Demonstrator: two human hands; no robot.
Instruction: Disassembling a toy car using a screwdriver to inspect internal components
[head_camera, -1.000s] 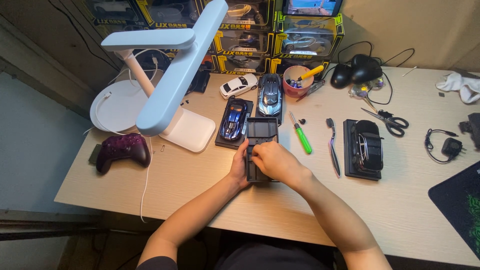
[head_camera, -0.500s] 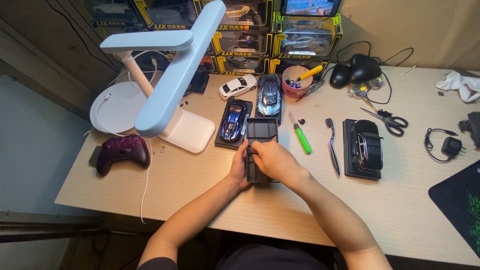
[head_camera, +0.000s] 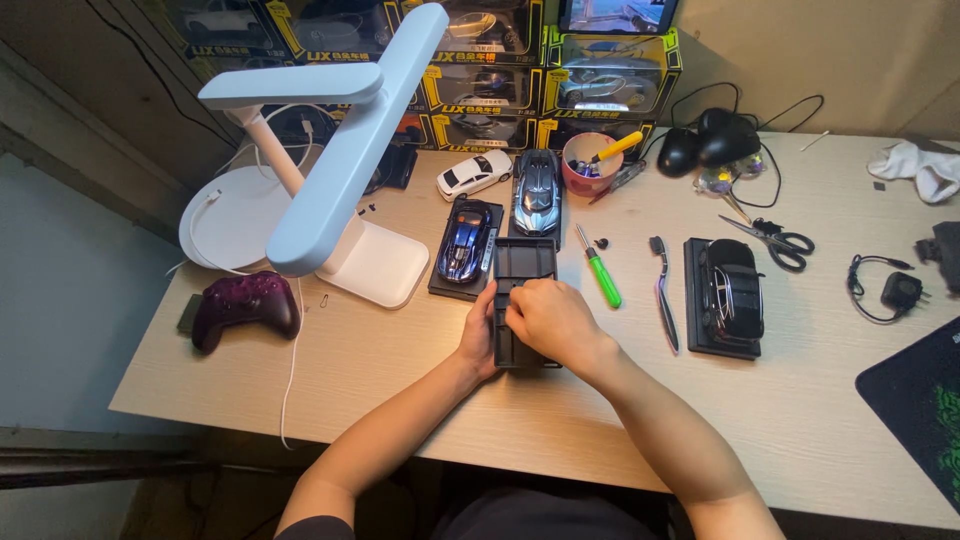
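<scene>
Nearest, both forearms reach up over the desk (head_camera: 380, 390) edge to a black base (head_camera: 524, 270), a flat dark rectangular plate lying lengthwise on the wood. Left hand (head_camera: 480, 335) clasps its left long edge, fingers curled around the side. Right hand (head_camera: 550, 318) lies on top of the plate's near half, fingers bent down onto it, covering most of that end; whether anything small is pinched beneath them cannot be told. Only the far half of the base shows bare.

Just left of it sits a blue car (head_camera: 466, 243) on its own plate, and beyond, a silver car (head_camera: 537, 192) and a white car (head_camera: 474, 173). To the right lie a green screwdriver (head_camera: 600, 272), a toothbrush (head_camera: 664, 295) and a black car (head_camera: 729, 290). Farther off stand a lamp (head_camera: 340, 170), a controller (head_camera: 243, 303), scissors (head_camera: 775, 238) and a pink cup (head_camera: 590, 163).
</scene>
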